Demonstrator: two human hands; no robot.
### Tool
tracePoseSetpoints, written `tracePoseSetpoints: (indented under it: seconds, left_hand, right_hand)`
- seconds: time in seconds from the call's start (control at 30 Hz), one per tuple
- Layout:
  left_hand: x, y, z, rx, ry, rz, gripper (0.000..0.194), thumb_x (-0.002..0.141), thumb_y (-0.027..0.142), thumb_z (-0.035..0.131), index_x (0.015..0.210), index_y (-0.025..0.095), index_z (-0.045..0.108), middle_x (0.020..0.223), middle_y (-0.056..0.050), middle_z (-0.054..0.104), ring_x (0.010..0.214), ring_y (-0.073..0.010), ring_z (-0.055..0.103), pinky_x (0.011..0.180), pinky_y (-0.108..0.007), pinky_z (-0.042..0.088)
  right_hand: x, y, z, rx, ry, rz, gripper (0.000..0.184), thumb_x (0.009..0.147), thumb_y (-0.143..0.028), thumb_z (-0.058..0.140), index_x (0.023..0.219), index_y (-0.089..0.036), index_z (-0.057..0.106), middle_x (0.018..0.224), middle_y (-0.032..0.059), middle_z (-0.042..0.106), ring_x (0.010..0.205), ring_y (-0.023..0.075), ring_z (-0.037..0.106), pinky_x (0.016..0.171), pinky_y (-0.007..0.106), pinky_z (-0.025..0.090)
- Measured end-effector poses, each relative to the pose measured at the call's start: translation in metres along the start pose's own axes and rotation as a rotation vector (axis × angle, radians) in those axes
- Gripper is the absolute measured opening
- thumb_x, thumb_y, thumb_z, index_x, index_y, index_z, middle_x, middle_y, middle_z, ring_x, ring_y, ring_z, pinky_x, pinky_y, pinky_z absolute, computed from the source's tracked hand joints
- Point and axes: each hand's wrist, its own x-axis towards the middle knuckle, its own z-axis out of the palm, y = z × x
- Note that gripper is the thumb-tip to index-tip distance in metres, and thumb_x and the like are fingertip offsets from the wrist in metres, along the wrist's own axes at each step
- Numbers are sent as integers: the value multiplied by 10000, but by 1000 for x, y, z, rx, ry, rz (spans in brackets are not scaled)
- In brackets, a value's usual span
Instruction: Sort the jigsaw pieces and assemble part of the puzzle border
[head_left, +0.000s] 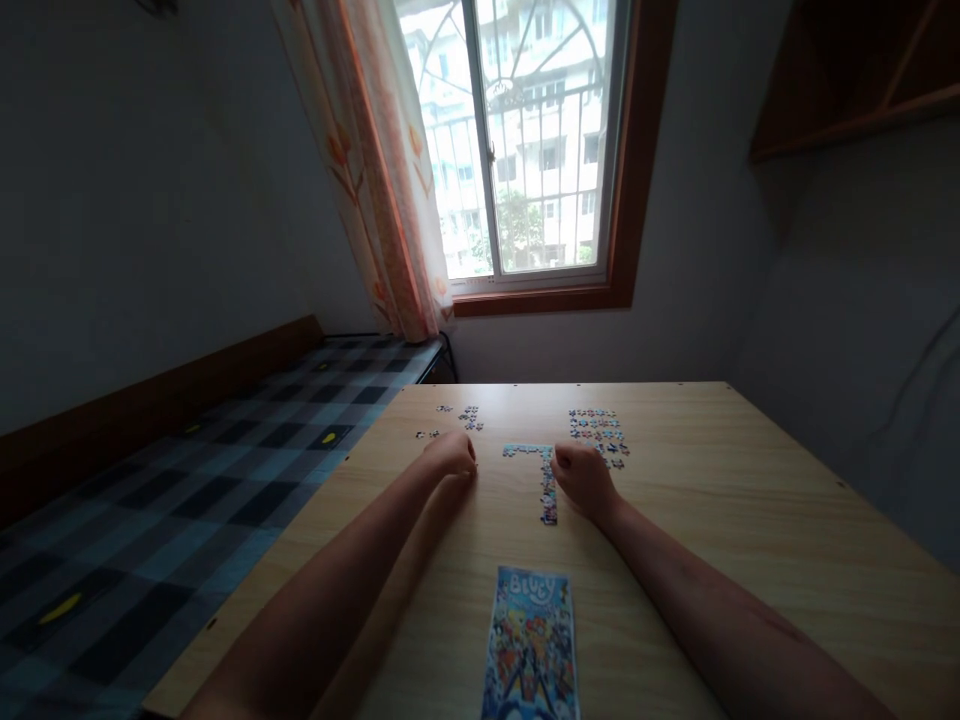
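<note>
Joined jigsaw pieces (550, 490) form an L-shaped strip in the middle of the wooden table, one arm running left and the other toward me. At the strip's corner is my right hand (583, 476), its fingers curled closed; whether a piece is in them is hidden. My left hand (451, 456) is also closed, low over the table to the left of the strip, and I cannot make out anything in it. A few loose jigsaw pieces (471, 415) lie just beyond the left hand. Rows of loose puzzle pieces (594, 424) lie behind my right hand, which partly covers them.
A picture sheet marked "Bluey" (531, 640) lies on the table (720, 500) near me. Left of the table is a bed with a checked cover (225, 470). A curtain (375, 170) and a window (540, 150) are beyond, and a wooden shelf (847, 130) hangs at upper right.
</note>
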Motion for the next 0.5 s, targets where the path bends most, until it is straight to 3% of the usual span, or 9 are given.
tracePoseSetpoints:
  seconds: [0.13, 0.27, 0.5]
  left_hand:
    - [5, 12, 10, -210, 5, 106, 99, 711, 219, 760, 782, 155, 736, 694, -26, 702, 581, -141, 606, 536, -222, 433]
    - [7, 19, 30, -359, 85, 173, 182, 801, 244, 718, 946, 135, 715, 857, -56, 741, 690, -144, 659, 583, -214, 465]
    - [-3, 22, 50, -389, 279, 226, 95, 790, 163, 697, 861, 200, 747, 829, -21, 753, 785, -167, 684, 705, -242, 477]
  right_hand:
    - [1, 0, -1, -3, -5, 8, 286, 719, -117, 495, 564, -217, 276, 522, -49, 334, 506, 123, 335, 542, 278, 212]
    - [1, -1, -2, 7, -8, 13, 303, 724, -117, 503, 560, -219, 270, 515, -53, 331, 503, 121, 327, 541, 274, 218]
    - [0, -4, -7, 49, -18, 39, 314, 766, -142, 488, 572, -219, 253, 520, -55, 308, 498, 117, 319, 544, 272, 222]
